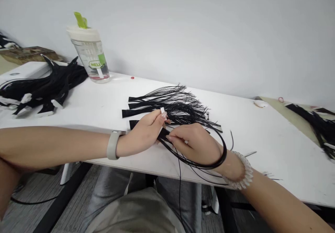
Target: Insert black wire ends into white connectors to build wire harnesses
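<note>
Near the table's front edge, my left hand is closed around the end of a black wire bundle, with its thumb by a small white connector. Right beside it, my right hand pinches at the black strands close to that end. The bundle loops out to the right over my right wrist, and one loose strand hangs below the table edge. Behind my hands lie several flat black wire bundles, their free strands fanned out to the right.
A clear bottle with a green spout stands at the back left. A heap of black cables with white ends lies left of it. More black wires lie at far right. Wire offcuts and a red ring are on the white table.
</note>
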`<state>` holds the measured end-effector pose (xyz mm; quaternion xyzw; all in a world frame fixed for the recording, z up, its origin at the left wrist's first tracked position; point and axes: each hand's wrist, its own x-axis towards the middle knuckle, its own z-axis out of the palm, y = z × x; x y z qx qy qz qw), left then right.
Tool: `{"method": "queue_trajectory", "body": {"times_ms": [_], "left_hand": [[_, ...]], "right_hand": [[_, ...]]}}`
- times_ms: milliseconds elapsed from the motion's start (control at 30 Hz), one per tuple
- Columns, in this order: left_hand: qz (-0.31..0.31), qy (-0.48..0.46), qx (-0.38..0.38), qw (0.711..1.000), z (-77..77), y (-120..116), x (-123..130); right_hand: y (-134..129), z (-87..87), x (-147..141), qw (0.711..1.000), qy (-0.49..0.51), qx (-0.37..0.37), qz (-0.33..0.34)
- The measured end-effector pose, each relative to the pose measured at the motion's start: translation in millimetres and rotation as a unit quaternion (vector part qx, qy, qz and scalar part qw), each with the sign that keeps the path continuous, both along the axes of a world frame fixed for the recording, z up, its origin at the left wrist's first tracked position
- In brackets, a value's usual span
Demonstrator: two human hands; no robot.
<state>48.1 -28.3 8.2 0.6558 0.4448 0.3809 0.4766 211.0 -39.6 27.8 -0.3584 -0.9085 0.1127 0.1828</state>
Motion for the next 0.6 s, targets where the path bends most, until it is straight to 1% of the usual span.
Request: {"method": "queue_trajectory", "body": {"times_ms": [67,167,333,500,600], "left_hand": [[-0.01,0.007,0.007,1.0,-1.2,0.5,-0.5],[-0.018,0.015,0.016,1.0,-1.8,0.8,-1.1],[-0.019,0.041,0.046,0.998,-1.1,0.9,-1.5],[-0.027,0.054,0.064,0.996,-1.9,2.0,-1.7],[-0.029,0.052,0.057,0.997,-2.1,2.0,-1.2]], "right_hand": [[0.3,-0.2,-0.7,1.0,-0.015,0.011,-0.001],[0.1,-0.5,-1.7,1.0,-0.018,0.007,0.005],[-0.1,-0.7,-1.3,0.999,-0.023,0.028,0.028],[-0.2,-2.5,-4.1,0.997,-0.06,0.047,0.005],[-0.4,-2.5,-5.9,0.998,-0.034,0.044,0.003]]}}
